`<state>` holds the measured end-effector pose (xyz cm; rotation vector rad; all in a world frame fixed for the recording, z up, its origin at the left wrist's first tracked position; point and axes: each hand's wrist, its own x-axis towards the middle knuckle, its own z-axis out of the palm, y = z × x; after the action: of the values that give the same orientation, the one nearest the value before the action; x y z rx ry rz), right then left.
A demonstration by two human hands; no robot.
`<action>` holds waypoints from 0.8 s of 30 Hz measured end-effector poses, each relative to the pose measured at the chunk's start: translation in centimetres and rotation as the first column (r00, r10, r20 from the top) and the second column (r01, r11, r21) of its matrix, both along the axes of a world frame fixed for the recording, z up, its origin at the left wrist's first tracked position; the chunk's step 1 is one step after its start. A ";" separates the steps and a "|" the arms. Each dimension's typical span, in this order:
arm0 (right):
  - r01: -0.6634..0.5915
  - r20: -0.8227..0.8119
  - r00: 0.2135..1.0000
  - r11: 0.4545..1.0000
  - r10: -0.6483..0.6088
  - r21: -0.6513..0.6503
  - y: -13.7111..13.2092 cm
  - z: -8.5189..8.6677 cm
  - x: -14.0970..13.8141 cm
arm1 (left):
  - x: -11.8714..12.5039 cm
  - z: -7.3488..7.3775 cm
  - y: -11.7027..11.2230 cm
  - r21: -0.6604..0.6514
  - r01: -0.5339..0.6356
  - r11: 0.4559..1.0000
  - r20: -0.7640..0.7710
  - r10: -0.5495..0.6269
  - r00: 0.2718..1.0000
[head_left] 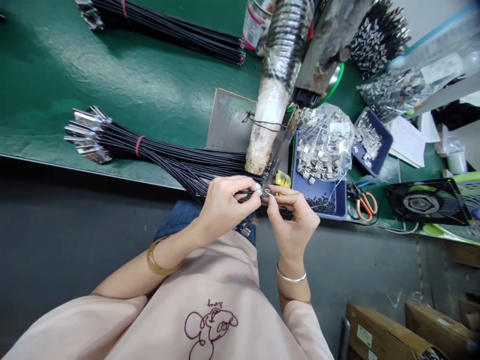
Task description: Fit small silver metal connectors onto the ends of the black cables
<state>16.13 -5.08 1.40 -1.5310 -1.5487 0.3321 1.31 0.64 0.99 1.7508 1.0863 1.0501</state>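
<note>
Near the bench's front edge, my left hand [231, 201] pinches the end of a black cable [245, 192] between thumb and fingers. My right hand [294, 212] is closed close beside it, its thumb and fingertips at a tiny silvery piece too small to name. Both sets of fingertips almost meet under the tip of a soldering iron [279, 152], which hangs pointing down from a clamped holder. A banded bundle of black cables [161, 152] with metal connectors at its far left end runs along the bench to my left hand. Several small metal connectors [245, 231] lie on my lap.
A foil-wrapped duct [275, 85] hangs over the work spot. At right are a blue tray [339, 200] with bagged metal shells, a smaller bin [386, 142], orange-handled pliers [365, 206] and a fan [427, 202]. Another cable bundle [180, 32] lies at the back.
</note>
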 end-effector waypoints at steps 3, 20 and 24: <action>-0.012 0.048 0.999 1.000 0.010 0.028 0.2 0.4 0.0 | 0.1 0.1 -0.1 0.016 -0.009 1.000 0.009 0.009 1.000; 0.030 0.121 0.992 0.994 -0.042 0.101 -1.8 1.4 0.6 | -0.8 0.2 -0.3 -0.008 0.133 0.991 -0.044 -0.134 0.990; 0.273 0.032 0.955 0.916 -0.295 0.293 -3.1 2.8 2.1 | -2.4 0.0 -0.5 0.033 0.251 0.967 -0.036 -0.250 0.968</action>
<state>18.21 -8.17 4.25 -1.5227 -1.3374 -0.1143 -1.10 0.14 1.00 1.8836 0.8418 0.8932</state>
